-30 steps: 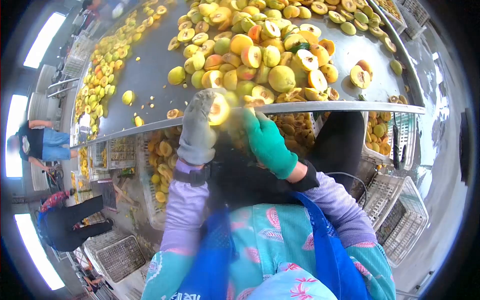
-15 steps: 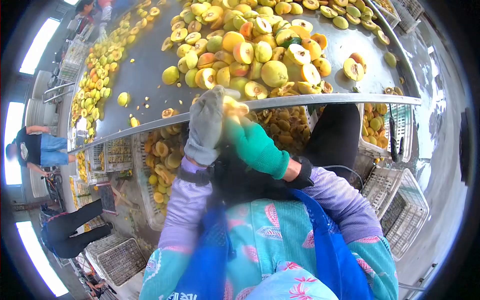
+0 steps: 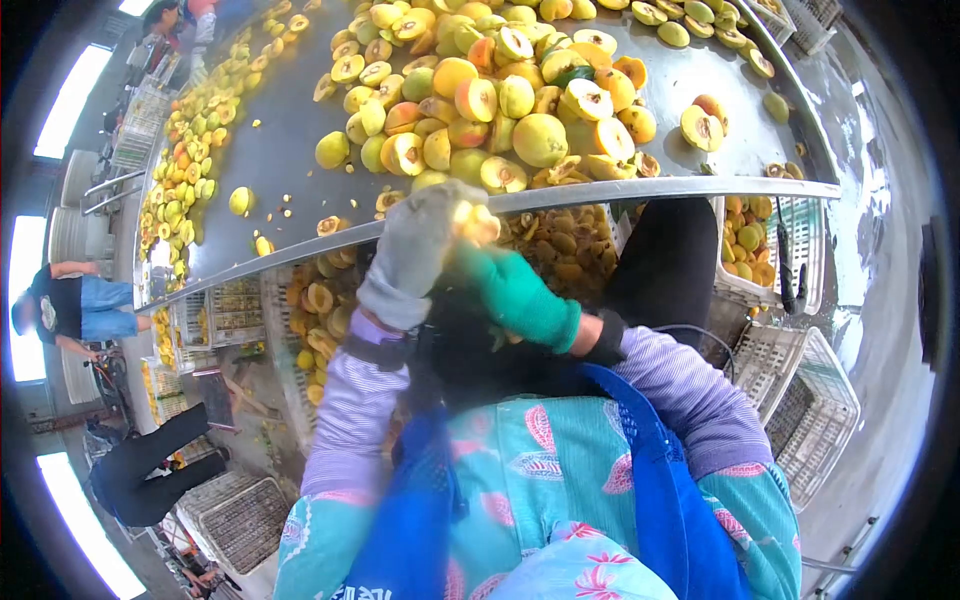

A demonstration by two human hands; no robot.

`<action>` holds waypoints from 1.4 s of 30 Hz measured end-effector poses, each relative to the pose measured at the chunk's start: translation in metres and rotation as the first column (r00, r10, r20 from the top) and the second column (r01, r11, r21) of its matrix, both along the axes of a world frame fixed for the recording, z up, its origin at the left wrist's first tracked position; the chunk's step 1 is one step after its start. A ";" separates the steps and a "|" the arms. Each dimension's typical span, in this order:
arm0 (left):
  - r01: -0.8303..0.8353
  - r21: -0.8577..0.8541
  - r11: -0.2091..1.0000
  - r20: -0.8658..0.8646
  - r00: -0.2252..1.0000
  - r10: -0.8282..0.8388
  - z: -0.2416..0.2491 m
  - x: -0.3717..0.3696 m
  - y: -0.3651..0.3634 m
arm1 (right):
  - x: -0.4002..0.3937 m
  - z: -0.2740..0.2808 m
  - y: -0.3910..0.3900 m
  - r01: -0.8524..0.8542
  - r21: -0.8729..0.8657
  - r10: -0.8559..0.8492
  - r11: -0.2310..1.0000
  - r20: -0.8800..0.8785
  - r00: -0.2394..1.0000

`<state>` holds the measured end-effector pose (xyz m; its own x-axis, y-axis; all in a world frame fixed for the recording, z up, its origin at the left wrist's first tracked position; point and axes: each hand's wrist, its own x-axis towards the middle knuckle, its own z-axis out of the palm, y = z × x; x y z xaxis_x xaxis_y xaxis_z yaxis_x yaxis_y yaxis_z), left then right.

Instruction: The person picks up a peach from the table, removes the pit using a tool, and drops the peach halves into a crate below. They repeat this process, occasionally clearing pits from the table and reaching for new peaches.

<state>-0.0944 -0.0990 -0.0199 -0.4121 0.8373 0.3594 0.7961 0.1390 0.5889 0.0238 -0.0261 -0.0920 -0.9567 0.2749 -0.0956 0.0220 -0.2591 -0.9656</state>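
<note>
"Head view, with the hands as the clock's centre: what does the left hand (image 3: 425, 240) have?"

"It wears a grey glove and is curled around a piece of yellow fruit (image 3: 476, 222), though blur hides the outline."

"And the right hand (image 3: 515, 295)?"

"Green glove, reaching in from the four o'clock side, its fingers beside the piece. I can't tell whether they're closed or what they grip."

"So where exactly is the piece?"

"Between the two hands, by the near edge of the metal table (image 3: 285, 135). Whether it touches that edge, I can't say."

"What lies around?"

"On the table, a heap of whole and halved fruit (image 3: 480, 100) at twelve, a halved fruit (image 3: 703, 128) at two, and a band of fruit (image 3: 185, 170) between nine and ten. Lower down, one crate of fruit (image 3: 275, 335) at eight and a second crate (image 3: 812, 265) at three."

"Anyone else?"

"A person in blue shorts (image 3: 105, 308) at nine, well apart."
</note>
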 end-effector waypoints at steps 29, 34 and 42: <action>-0.604 -0.320 0.730 0.046 0.760 0.649 0.055 -0.061 -0.043 | 0.020 0.051 0.026 -0.008 -0.640 0.323 0.769 0.377 0.868; -0.317 -0.291 0.903 0.209 0.899 0.384 0.016 -0.098 0.017 | 0.001 0.052 0.035 0.167 0.129 -0.177 0.978 0.075 0.981; -0.425 0.108 0.899 0.961 0.276 0.015 0.012 -0.005 -0.010 | -0.017 0.021 0.009 0.152 0.541 -0.119 0.827 -0.095 0.988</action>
